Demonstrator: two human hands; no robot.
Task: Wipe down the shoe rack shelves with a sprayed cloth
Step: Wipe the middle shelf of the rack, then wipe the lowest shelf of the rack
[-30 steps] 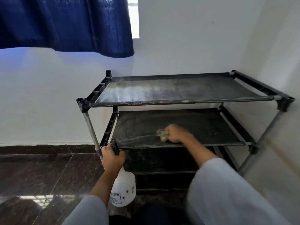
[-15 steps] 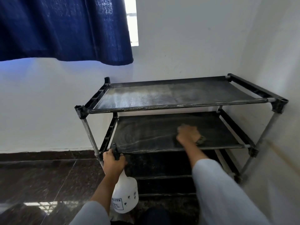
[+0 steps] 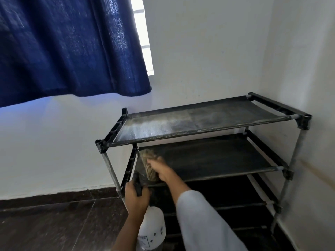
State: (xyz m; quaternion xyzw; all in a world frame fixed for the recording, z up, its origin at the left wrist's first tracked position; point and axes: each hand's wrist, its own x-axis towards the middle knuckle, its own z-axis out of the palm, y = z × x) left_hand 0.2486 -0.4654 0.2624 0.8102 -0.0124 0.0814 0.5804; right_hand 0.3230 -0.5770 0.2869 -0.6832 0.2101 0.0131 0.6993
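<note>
A black shoe rack with metal poles stands in the room's right corner. Its top shelf looks dusty and streaked. My right hand presses a brownish cloth onto the left end of the second shelf. The cloth bunches out beyond my fingers toward the left rail. Lower down, my left hand grips the black trigger head of a white spray bottle, held upright in front of the rack's left front post.
A dark blue curtain hangs over a bright window at upper left. White walls close in behind and to the right of the rack. Lower shelves sit in shadow. Dark glossy floor tiles spread to the left.
My right hand has swept the cloth from the right part of the second shelf across to its left end. The view has swung left and up. The bottle stays held.
</note>
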